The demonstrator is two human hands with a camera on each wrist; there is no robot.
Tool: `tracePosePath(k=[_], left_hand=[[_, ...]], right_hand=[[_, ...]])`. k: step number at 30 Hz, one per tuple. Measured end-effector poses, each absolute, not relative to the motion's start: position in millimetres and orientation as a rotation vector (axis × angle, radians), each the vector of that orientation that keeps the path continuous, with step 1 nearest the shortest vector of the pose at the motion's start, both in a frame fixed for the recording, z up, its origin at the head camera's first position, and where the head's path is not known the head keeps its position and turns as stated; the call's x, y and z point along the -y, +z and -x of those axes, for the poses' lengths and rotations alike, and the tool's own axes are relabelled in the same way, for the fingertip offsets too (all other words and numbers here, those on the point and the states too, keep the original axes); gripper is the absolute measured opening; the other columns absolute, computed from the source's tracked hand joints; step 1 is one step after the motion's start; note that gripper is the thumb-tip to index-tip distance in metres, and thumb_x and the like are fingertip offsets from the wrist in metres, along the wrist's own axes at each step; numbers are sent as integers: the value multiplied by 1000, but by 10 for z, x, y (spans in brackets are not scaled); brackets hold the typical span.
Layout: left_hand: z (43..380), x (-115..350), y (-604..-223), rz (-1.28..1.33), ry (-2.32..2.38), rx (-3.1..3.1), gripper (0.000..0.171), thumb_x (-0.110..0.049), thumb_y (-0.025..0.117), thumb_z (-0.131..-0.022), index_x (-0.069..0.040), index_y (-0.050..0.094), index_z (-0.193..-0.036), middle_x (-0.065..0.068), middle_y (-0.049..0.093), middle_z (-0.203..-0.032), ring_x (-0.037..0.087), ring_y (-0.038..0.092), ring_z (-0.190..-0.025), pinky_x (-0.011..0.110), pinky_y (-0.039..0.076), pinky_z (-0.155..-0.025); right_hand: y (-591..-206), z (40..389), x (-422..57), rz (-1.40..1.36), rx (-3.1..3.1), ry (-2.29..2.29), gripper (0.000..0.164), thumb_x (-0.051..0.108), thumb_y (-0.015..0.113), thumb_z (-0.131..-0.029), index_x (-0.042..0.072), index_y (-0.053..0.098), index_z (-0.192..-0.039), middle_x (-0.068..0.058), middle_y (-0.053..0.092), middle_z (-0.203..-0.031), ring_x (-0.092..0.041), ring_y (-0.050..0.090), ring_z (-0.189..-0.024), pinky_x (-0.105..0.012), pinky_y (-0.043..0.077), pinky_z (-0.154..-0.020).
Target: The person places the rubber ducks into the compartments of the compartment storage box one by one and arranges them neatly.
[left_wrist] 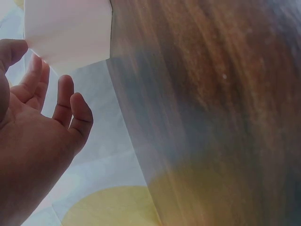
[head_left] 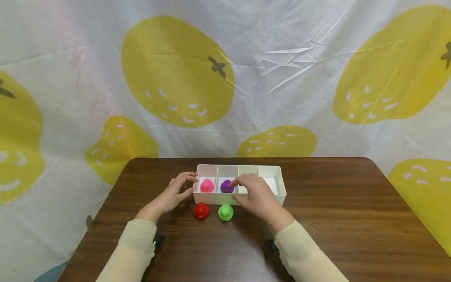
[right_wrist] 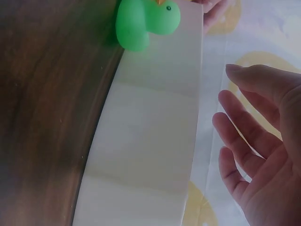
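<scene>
A white box [head_left: 243, 199] with a row of compartments stands on the table. In its leftmost compartment sits a pink rubber duck [head_left: 206, 186], and a purple rubber duck [head_left: 226, 186] is in the one beside it. My left hand [head_left: 175, 194] is at the box's left end, its fingertips right at the rim; the left wrist view shows thumb and fingers spread around the corner. Over the box, my right hand [head_left: 258, 197] has loosely bent fingers, its index fingertip overlapping the purple duck's edge. Nothing shows between its thumb and fingers [right_wrist: 242, 141] in the right wrist view.
In front of the box, a red rubber duck [head_left: 201, 211] and a green rubber duck [head_left: 226, 212] stand on the brown wooden table [head_left: 338, 219]. A white cloth [head_left: 275, 98] with yellow fruit prints hangs behind the table's far edge.
</scene>
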State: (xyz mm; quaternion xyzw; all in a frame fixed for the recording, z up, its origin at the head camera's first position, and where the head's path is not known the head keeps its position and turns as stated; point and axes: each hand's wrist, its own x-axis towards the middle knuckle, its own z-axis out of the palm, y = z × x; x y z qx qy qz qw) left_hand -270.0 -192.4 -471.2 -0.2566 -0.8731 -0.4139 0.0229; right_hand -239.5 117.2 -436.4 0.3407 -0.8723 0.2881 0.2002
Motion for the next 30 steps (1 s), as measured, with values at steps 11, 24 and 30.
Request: tracePosePath(k=[11, 24, 30], left_hand=[[2699, 1915, -4676, 762, -1283, 2734, 32, 0, 65, -96, -3, 60, -128, 19, 49, -151, 44, 49, -110, 48, 38, -95], [2701, 1905, -4682, 765, -1285, 2734, 32, 0, 65, -97, 0, 59, -128, 19, 48, -151, 39, 50, -110, 45, 37, -95], [2707, 1907, -4669, 764, -1288, 2731, 32, 0, 64, -97, 1, 59, -128, 18, 49, -151, 33, 50, -108, 44, 36, -95]], right_hand=[[-4363, 2256, -1142, -979, 2489, 854, 27, 11, 85, -81, 13, 75, -106, 0, 76, -102, -20, 69, -96, -38, 55, -89], [-4388, 2154, -1060, -928, 2679, 816, 28, 20, 86, -84, 19, 73, -110, 4, 75, -109, -16, 68, -93, -34, 56, -86], [-4422, 2150, -1033, -936, 2690, 815, 27, 19, 86, -84, 19, 74, -108, 4, 75, -107, -19, 70, -93, -35, 57, -86]])
